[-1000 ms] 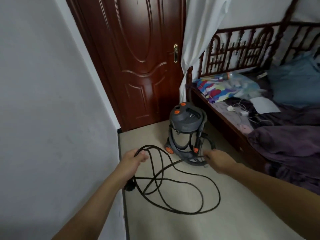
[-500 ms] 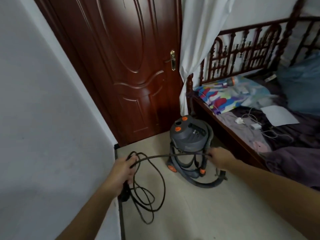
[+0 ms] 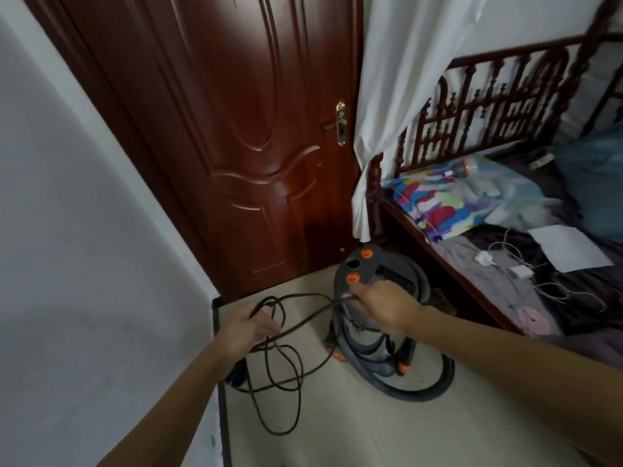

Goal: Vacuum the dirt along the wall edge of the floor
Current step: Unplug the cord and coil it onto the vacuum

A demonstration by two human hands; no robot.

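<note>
A grey canister vacuum (image 3: pixel 387 278) with orange buttons and wheels stands on the pale floor by the bed's foot. Its grey hose (image 3: pixel 421 390) curls on the floor around its base. The black power cord (image 3: pixel 283 375) hangs in loops from my left hand (image 3: pixel 251 326), which grips several coils beside the white wall. The plug (image 3: pixel 236 377) dangles under that hand. My right hand (image 3: pixel 381 306) pinches the cord in front of the vacuum's top, with the cord stretched between both hands. A dark baseboard strip (image 3: pixel 220 392) runs along the wall edge.
A dark red wooden door (image 3: pixel 253 136) is closed straight ahead. A carved wooden bed (image 3: pixel 472 264) with dark bedding, a colourful cloth, chargers and a paper sheet fills the right side. A white curtain (image 3: pixel 397 79) hangs at the bed's corner. The floor strip between wall and bed is narrow.
Both hands have lifted the cord off the floor and gathered it into smaller loops. My right hand moved left and up, closer to the left hand. The view drew nearer the vacuum.
</note>
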